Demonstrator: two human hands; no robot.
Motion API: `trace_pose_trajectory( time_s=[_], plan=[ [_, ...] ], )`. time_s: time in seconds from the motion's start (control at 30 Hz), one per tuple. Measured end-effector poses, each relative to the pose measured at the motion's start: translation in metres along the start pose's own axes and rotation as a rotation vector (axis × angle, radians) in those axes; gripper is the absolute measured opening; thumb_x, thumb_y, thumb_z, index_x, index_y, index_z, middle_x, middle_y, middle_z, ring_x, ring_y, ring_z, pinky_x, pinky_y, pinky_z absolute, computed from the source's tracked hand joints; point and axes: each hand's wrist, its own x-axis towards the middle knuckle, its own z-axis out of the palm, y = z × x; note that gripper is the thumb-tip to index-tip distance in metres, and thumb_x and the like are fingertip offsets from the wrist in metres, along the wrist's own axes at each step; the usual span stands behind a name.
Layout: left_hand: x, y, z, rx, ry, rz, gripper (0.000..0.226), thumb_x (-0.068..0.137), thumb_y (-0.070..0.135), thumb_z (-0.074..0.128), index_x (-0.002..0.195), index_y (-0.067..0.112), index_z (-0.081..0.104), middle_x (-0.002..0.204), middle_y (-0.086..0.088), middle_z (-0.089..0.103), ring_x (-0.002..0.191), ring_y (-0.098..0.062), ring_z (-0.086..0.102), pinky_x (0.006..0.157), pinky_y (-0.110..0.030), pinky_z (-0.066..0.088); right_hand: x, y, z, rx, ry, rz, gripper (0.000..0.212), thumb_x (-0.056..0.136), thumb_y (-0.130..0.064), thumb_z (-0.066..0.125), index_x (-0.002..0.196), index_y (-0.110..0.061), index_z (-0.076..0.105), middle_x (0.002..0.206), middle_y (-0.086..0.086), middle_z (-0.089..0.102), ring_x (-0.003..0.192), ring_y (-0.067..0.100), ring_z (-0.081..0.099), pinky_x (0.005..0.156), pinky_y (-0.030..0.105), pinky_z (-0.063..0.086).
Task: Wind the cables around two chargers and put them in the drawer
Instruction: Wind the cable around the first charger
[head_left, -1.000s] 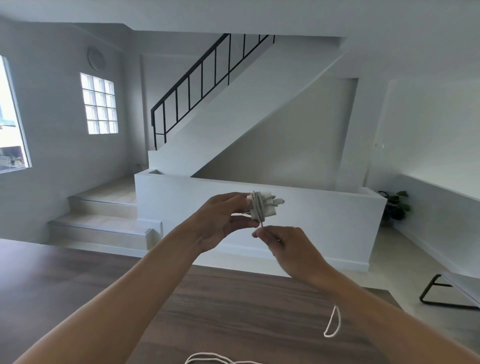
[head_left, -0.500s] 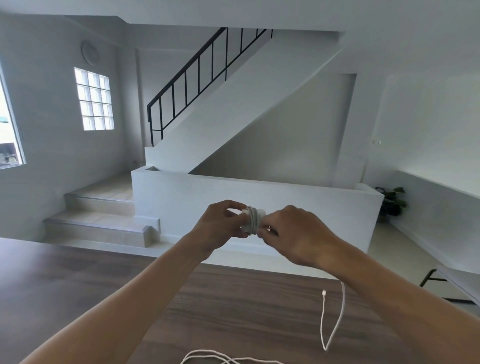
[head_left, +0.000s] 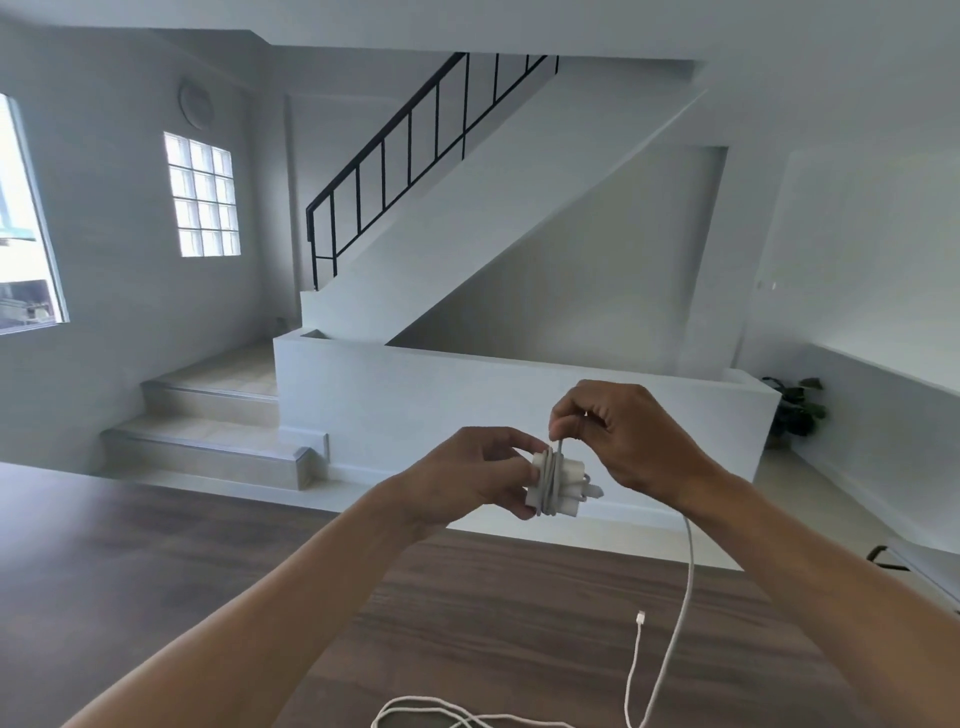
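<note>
Head view: the charger (head_left: 558, 483) is held pinched in the left grip (head_left: 462, 478), long axis sideways, while the cable (head_left: 690, 561) is pinched straight up just above it by the right grip (head_left: 623, 436), its loose tail hanging below toward the surface (head_left: 156, 571).
</note>
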Motion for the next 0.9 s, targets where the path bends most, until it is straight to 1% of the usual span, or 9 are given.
trace_pose_trajectory(
  time_s=[0.1, 0.2, 0.33, 0.4, 0.5, 0.57, 0.7, 0.8, 0.9],
  plan=[
    [-0.001, 0.002, -0.003, -0.141, -0.065, 0.004, 0.037, 0.084, 0.012, 0.057, 0.116, -0.005, 0.063, 0.096, -0.020, 0.065, 0.078, -0.031, 0.062, 0.074, -0.030, 0.055, -0.004, 0.006, 0.009, 0.020, 0.074, -0.025, 0.025, 0.092, -0.012, 0.062, 0.075, -0.030, 0.062, 0.073, -0.014, 0.064, 0.074, 0.003, 0.061, 0.065, 0.010, 0.041],
    [0.001, 0.004, -0.008, -0.256, -0.067, 0.044, 0.038, 0.085, 0.012, 0.055, 0.117, -0.008, 0.061, 0.097, -0.023, 0.063, 0.075, -0.030, 0.061, 0.069, -0.028, 0.055, -0.008, 0.011, 0.020, 0.041, 0.194, -0.034, 0.030, 0.093, -0.002, 0.055, 0.077, -0.027, 0.057, 0.074, -0.018, 0.059, 0.070, -0.004, 0.056, 0.064, 0.005, 0.036],
    [0.005, 0.006, -0.008, -0.421, -0.064, 0.037, 0.031, 0.084, 0.008, 0.053, 0.108, -0.005, 0.067, 0.101, -0.022, 0.066, 0.080, -0.034, 0.066, 0.071, -0.030, 0.059, -0.015, 0.015, 0.033, 0.052, 0.263, -0.010, 0.039, 0.073, 0.021, 0.048, 0.078, -0.017, 0.055, 0.072, -0.011, 0.059, 0.066, 0.005, 0.053, 0.061, 0.012, 0.039],
    [0.006, 0.006, -0.007, -0.496, -0.039, 0.030, 0.029, 0.083, 0.006, 0.054, 0.108, -0.002, 0.067, 0.102, -0.022, 0.067, 0.082, -0.036, 0.066, 0.072, -0.032, 0.060, -0.018, 0.013, 0.038, 0.068, 0.272, 0.007, 0.035, 0.077, 0.017, 0.046, 0.078, -0.017, 0.053, 0.069, -0.011, 0.056, 0.064, 0.003, 0.052, 0.060, 0.010, 0.036],
    [0.009, 0.005, -0.009, -0.579, 0.035, 0.049, 0.029, 0.093, -0.001, 0.053, 0.118, 0.005, 0.066, 0.107, -0.022, 0.066, 0.083, -0.038, 0.066, 0.076, -0.034, 0.061, -0.025, 0.009, 0.047, 0.011, 0.206, 0.054, 0.028, 0.096, -0.005, 0.048, 0.077, -0.026, 0.046, 0.064, -0.017, 0.048, 0.061, 0.000, 0.050, 0.056, 0.011, 0.034],
    [0.010, 0.006, -0.013, -0.547, 0.107, 0.069, 0.029, 0.097, -0.002, 0.047, 0.117, 0.006, 0.067, 0.109, -0.021, 0.067, 0.080, -0.035, 0.068, 0.077, -0.034, 0.061, -0.030, 0.008, 0.052, 0.001, 0.129, 0.094, 0.019, 0.100, -0.022, 0.046, 0.083, -0.025, 0.054, 0.064, -0.019, 0.048, 0.062, 0.000, 0.050, 0.057, 0.013, 0.032],
    [0.012, 0.005, -0.020, -0.441, 0.243, 0.045, 0.028, 0.096, 0.000, 0.049, 0.110, 0.012, 0.070, 0.102, -0.020, 0.069, 0.074, -0.031, 0.070, 0.076, -0.032, 0.061, -0.034, 0.002, 0.052, -0.021, 0.027, 0.150, 0.022, 0.099, -0.032, 0.046, 0.101, -0.028, 0.067, 0.071, -0.029, 0.055, 0.067, -0.002, 0.054, 0.065, 0.015, 0.039],
    [0.013, 0.002, -0.022, -0.314, 0.293, 0.012, 0.029, 0.092, 0.000, 0.054, 0.109, 0.016, 0.071, 0.095, -0.014, 0.071, 0.071, -0.027, 0.070, 0.075, -0.029, 0.061, -0.031, -0.007, 0.045, -0.093, -0.069, 0.163, 0.024, 0.098, -0.034, 0.046, 0.100, -0.027, 0.069, 0.082, -0.018, 0.062, 0.072, 0.006, 0.054, 0.074, 0.030, 0.048],
    [0.015, 0.000, -0.025, -0.142, 0.320, 0.023, 0.028, 0.088, 0.001, 0.059, 0.107, 0.017, 0.072, 0.089, -0.017, 0.068, 0.068, -0.023, 0.070, 0.073, -0.028, 0.060, -0.025, -0.017, 0.031, -0.176, -0.130, 0.160, 0.022, 0.095, -0.033, 0.048, 0.097, -0.026, 0.069, 0.088, -0.012, 0.066, 0.077, 0.012, 0.058, 0.073, 0.029, 0.046]
  ],
)
